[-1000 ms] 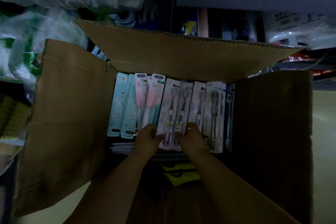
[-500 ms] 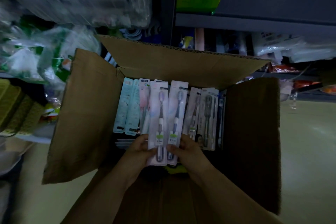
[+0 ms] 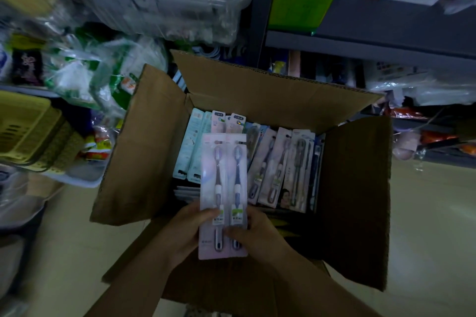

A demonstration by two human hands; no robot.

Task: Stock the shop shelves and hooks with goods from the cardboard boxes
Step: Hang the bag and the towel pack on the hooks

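Lifted since a second ago: two pink toothbrush packs (image 3: 223, 188), side by side, now above the open cardboard box (image 3: 144, 147) rather than in its row. Left hand (image 3: 189, 233) grips their lower left edge, thumb across the front. Right hand (image 3: 257, 235) grips the lower right edge, fingers curled. More packs (image 3: 280, 170) stand in the box, right of them.

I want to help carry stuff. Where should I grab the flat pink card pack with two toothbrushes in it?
Probably at its bottom end, coming from below, thumb on the front, as the left hand and right hand grip it. The flat pink card pack of two toothbrushes stands upright above the open brown cardboard box, and its lower card is flat beside the handles, easy to pinch.
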